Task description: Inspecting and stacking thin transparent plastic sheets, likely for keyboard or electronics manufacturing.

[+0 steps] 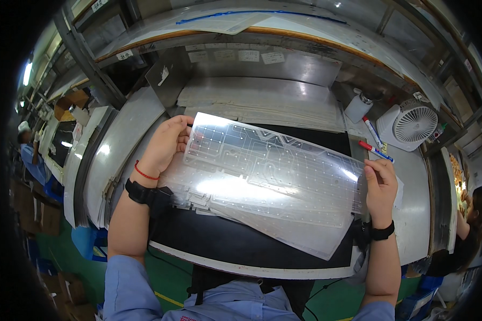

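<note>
A clear plastic film sheet (284, 160) with printed circuit lines and dots is stretched between my two hands, tilted down to the right. At its left end, my left hand (171, 136) is closed on the edge. My right hand (380, 184) pinches the opposite end between thumb and fingers. Beneath it lies a loose stack of similar clear sheets (316, 235), fanned unevenly on a black mat (198, 235). Glare whitens the middle of the films, and the held sheet covers part of the stack.
Behind the mat lies a pile of flat sheets (262, 104). To the right are a white fan (412, 125), a bottle (359, 107) and markers (376, 151). More stacks (128, 134) stand left. A shelf (305, 37) spans overhead. Other people work at both sides.
</note>
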